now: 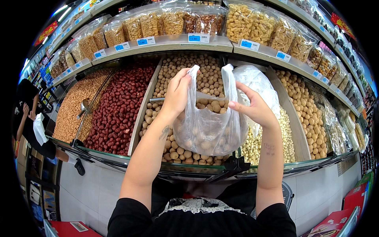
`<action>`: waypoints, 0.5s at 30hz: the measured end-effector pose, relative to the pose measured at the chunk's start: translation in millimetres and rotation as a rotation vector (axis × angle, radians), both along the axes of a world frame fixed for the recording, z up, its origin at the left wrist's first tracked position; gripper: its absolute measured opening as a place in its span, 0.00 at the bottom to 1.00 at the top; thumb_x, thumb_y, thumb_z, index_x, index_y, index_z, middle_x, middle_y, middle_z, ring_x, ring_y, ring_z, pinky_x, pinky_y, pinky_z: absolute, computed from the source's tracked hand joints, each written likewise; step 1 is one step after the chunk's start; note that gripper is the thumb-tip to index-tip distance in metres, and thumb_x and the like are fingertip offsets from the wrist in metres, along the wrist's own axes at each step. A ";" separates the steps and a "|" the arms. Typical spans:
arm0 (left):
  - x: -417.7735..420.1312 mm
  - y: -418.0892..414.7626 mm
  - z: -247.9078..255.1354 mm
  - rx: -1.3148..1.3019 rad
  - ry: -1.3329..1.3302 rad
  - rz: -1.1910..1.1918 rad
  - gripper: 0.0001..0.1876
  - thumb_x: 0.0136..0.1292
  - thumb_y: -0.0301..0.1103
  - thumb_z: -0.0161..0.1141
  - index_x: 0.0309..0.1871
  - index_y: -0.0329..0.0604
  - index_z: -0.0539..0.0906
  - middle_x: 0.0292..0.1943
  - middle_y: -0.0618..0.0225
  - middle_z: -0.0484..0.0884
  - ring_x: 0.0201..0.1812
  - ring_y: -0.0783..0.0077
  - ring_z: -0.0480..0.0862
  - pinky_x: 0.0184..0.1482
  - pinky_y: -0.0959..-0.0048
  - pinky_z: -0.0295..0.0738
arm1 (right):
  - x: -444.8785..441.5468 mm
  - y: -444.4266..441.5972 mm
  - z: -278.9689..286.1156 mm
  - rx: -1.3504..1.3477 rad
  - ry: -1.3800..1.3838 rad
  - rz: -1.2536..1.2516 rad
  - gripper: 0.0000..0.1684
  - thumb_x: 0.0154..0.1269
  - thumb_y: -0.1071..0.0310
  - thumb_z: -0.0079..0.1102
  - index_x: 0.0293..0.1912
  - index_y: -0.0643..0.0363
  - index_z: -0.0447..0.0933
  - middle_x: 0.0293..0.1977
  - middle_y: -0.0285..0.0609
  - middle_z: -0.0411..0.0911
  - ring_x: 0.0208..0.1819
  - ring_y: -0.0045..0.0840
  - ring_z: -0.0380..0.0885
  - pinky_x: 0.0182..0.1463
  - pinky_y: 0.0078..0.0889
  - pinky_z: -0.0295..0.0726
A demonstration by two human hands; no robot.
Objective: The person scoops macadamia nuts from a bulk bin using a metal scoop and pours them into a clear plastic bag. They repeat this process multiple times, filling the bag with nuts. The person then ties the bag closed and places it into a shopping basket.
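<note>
A translucent plastic carrier bag [207, 133] with round brown dried fruits, which look like dried longans, hangs upright in front of me. My left hand [176, 91] pinches its left handle. The right handle is at the thumb and forefinger of my right hand [256, 105]. Through the bag's mouth some brown fruits show. Behind and below it is a bin of the same dried fruits [189, 66], partly hidden by the bag. A metal rod-like handle [157, 100] sticks out beside my left wrist.
Red dates [121, 109] and peanut-like kernels [80, 97] with a metal scoop [84, 108] fill bins at left. At right, clear plastic bags [257, 84] lie over pale lotus seeds [285, 133]. A shelf edge [168, 44] crosses above. A person [34, 118] stands at far left.
</note>
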State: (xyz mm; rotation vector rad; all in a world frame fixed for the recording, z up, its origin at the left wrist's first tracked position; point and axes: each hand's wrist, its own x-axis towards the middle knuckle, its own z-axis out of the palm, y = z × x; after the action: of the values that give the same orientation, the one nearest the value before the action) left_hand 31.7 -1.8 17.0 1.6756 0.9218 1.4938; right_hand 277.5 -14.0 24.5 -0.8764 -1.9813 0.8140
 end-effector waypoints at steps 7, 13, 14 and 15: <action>8.6 -11.0 9.6 0.341 0.163 0.266 0.17 0.68 0.38 0.52 0.51 0.33 0.79 0.36 0.65 0.80 0.37 0.72 0.78 0.40 0.76 0.70 | -13.2 1.0 -0.7 -0.141 0.024 0.095 0.16 0.63 0.67 0.62 0.48 0.64 0.75 0.47 0.41 0.79 0.52 0.23 0.74 0.60 0.28 0.67; 13.5 -17.6 12.2 0.486 0.356 0.315 0.12 0.62 0.25 0.60 0.49 0.36 0.81 0.34 0.63 0.83 0.36 0.74 0.83 0.39 0.78 0.76 | -25.2 6.5 -14.8 -0.261 0.539 0.294 0.05 0.68 0.72 0.53 0.43 0.60 0.69 0.41 0.46 0.81 0.45 0.23 0.79 0.53 0.27 0.75; 13.2 -15.3 9.7 0.452 0.298 0.270 0.11 0.61 0.24 0.60 0.47 0.35 0.82 0.34 0.64 0.83 0.36 0.75 0.83 0.40 0.77 0.76 | -29.2 3.9 -14.1 -0.269 0.591 0.324 0.04 0.69 0.73 0.52 0.43 0.59 0.68 0.42 0.48 0.81 0.45 0.23 0.79 0.53 0.27 0.75; 12.5 -13.3 7.5 0.417 0.243 0.227 0.10 0.61 0.24 0.61 0.46 0.35 0.82 0.33 0.65 0.83 0.36 0.75 0.83 0.40 0.77 0.76 | -34.2 -0.5 -11.8 -0.301 0.605 0.284 0.03 0.70 0.72 0.51 0.41 0.58 0.68 0.39 0.45 0.80 0.43 0.20 0.78 0.50 0.25 0.75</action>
State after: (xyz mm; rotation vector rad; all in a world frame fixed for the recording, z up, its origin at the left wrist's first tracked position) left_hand 44.2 -15.1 24.4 2.1479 1.0042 1.7511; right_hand 243.3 -14.6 12.6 -0.4300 -1.4764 1.3820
